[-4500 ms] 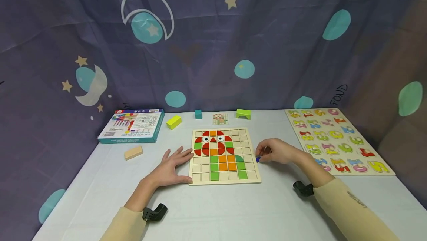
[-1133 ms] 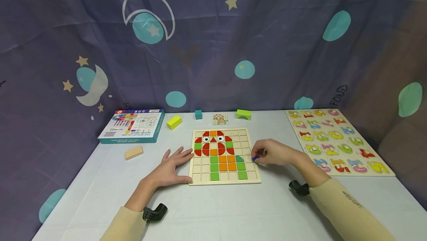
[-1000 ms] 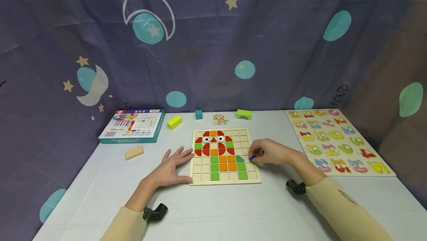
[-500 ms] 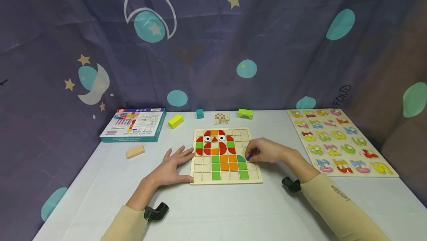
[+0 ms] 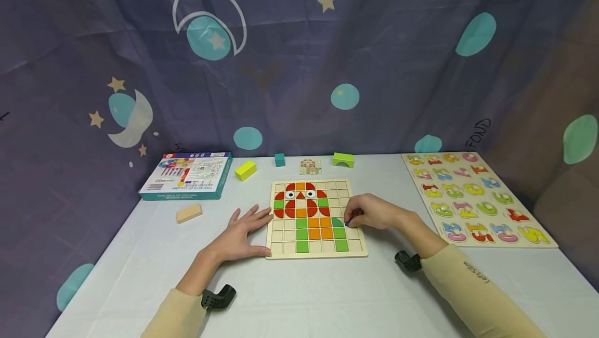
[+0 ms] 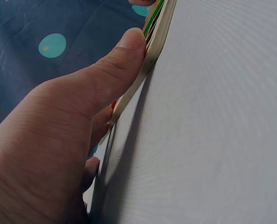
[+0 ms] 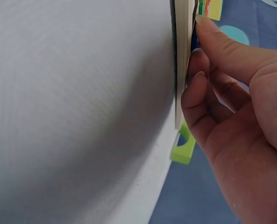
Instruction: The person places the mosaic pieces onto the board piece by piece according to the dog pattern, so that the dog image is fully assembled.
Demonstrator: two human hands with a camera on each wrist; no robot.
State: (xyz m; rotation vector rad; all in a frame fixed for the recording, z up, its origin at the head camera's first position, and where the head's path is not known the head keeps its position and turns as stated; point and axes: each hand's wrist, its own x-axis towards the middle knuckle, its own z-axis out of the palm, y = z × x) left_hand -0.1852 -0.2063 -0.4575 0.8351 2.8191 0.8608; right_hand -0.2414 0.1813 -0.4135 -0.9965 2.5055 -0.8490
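Note:
A wooden grid board (image 5: 318, 257) lies on the table, with red, orange and green tiles and two eye tiles forming a bird picture. My left hand (image 5: 236, 238) rests along its left edge, fingers spread; in the left wrist view the thumb (image 6: 129, 44) touches the rim. Over the board's right side, my right hand (image 5: 374, 212) pinches a small blue tile (image 5: 347, 223) beside the dark green quarter-round tile (image 5: 337, 222). In the right wrist view the blue tile (image 7: 194, 41) shows between thumb and fingers, down at the board's surface, mostly hidden.
Behind the board are a picture card (image 5: 310, 166), a green arch block (image 5: 343, 159), a teal cube (image 5: 279, 159) and a yellow block (image 5: 245, 170). At left lie a box (image 5: 184, 177) and a plain wooden block (image 5: 189, 213). A number puzzle (image 5: 477, 200) lies at right.
My right hand has carried the blue tile leftward from beside the board onto its right columns, then lowered it slightly there. My left hand has stayed at the left edge.

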